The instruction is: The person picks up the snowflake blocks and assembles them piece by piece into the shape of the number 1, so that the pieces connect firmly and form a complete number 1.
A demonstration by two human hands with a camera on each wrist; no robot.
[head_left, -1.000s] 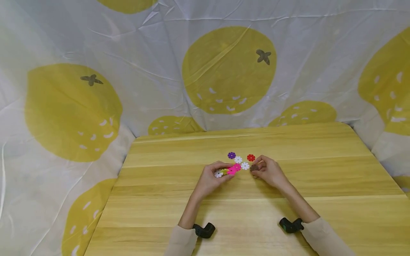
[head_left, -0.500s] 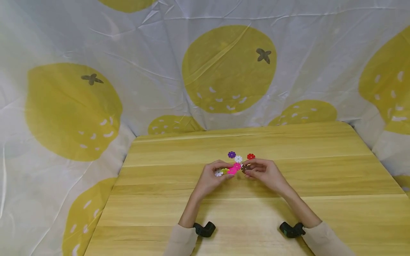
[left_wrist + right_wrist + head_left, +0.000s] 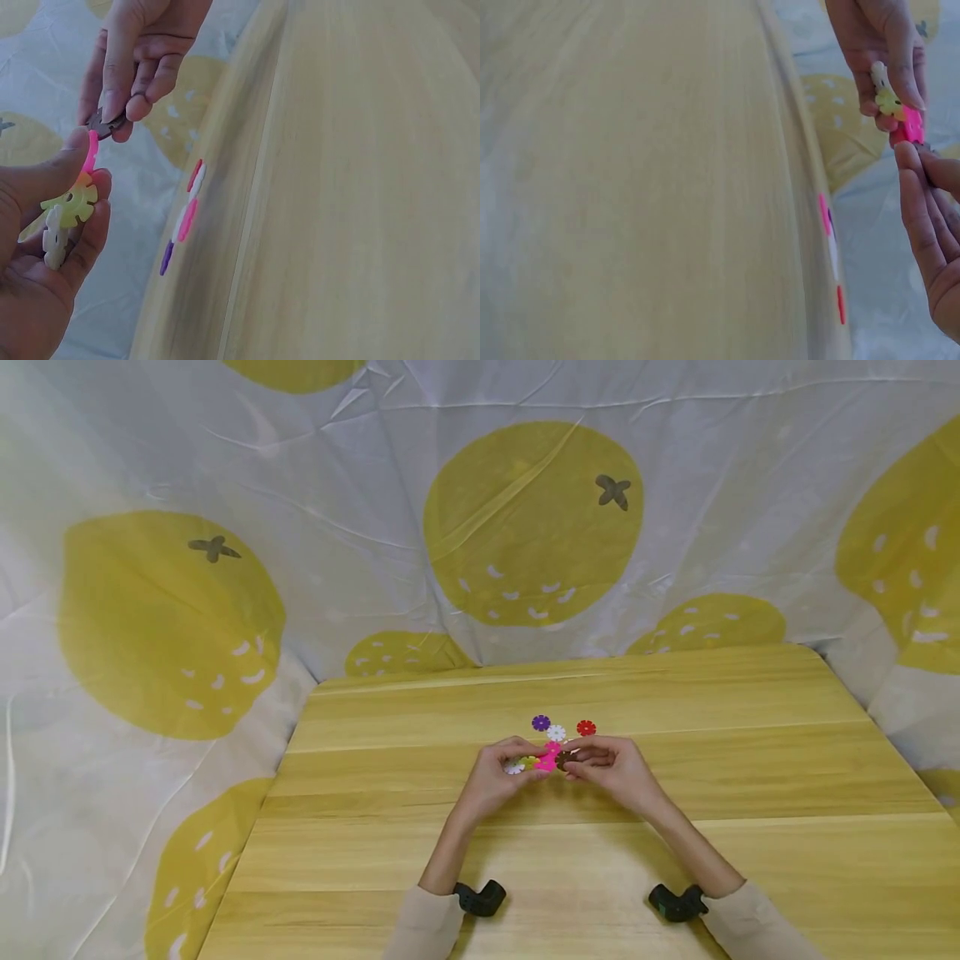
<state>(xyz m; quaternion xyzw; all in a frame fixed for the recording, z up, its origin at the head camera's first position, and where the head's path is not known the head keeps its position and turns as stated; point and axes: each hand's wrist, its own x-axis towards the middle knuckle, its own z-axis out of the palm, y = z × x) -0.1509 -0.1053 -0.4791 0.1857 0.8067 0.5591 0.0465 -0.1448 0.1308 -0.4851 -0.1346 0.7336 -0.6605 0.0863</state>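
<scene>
At the centre of the head view, below the middle, a left hand [image 3: 493, 777] and a right hand [image 3: 621, 770] meet above a table [image 3: 570, 868] with pale yellow wood grain and rounded far corners. The left hand is clamped on a pink disc [image 3: 546, 762], thumb pressed on its flat face; a yellow disc [image 3: 529, 762] and a white disc [image 3: 513, 769] form a short chain with it, running back toward the palm. In the left wrist view, the yellow disc stands at an angle to its neighbours. The right hand pinches a dark brown disc [image 3: 565, 761] between thumb and fingers, its edge touching the pink one; whether the notches interlock I cannot tell. All are thin, flat rounds, plastic by their look, with slots cut round the rim like petals. Just beyond the hands lie more of the same shape: a purple disc [image 3: 541, 722], a second white disc [image 3: 556, 732], a second pink disc [image 3: 552, 748] and, to the right, a red disc [image 3: 586, 727]. Smooth beige sleeves [image 3: 426, 920] enter from the bottom edge, with a black curved device [image 3: 482, 899] at each wrist. Behind hangs a creased, slightly shiny pale cloth [image 3: 360, 543] printed with big yellow fruit.
</scene>
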